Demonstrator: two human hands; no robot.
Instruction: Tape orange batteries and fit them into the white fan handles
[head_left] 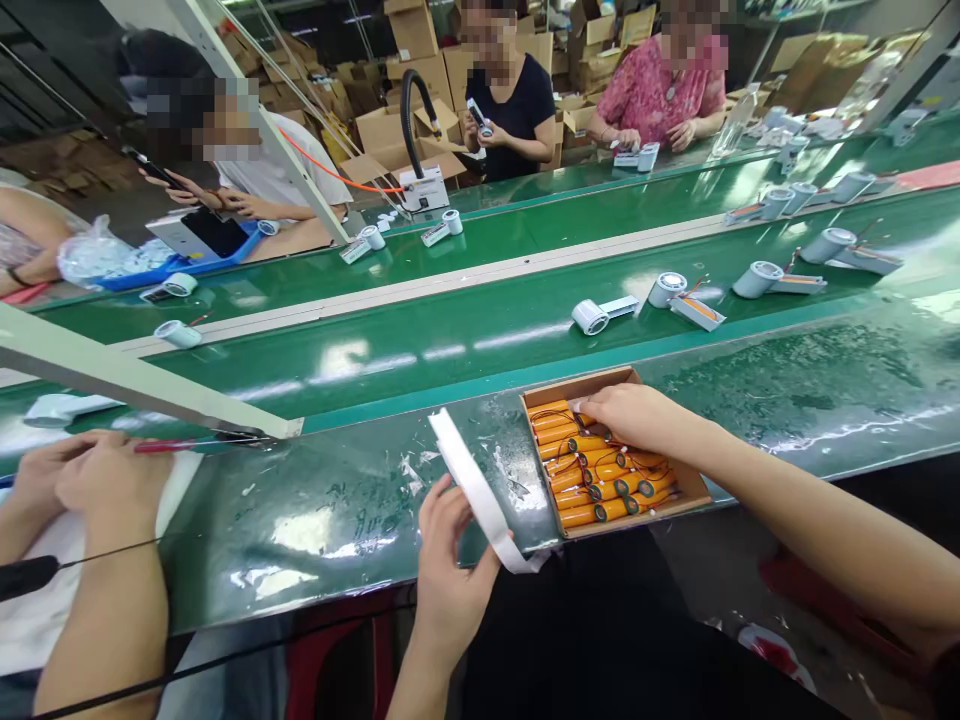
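Vivid orange cylinders [577, 518] near right, packed in a plain brown box [691, 484]; bright white roll [480, 490] to their left, glossy green belt [480, 350] beyond, and far right, a mottled pink top [703, 88]!

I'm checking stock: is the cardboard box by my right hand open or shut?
Open: the cardboard box is uncovered on top, and orange cylinders show inside, partly under your right hand.

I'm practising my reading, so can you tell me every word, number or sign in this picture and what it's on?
There are none that I can read.
Orange cylinders: too small to make out any lettering.
White roll in the left hand: no writing shows.
Pale parts on the green belt: too small to read anything.
Cardboard cartons at the back: too blurred to read.
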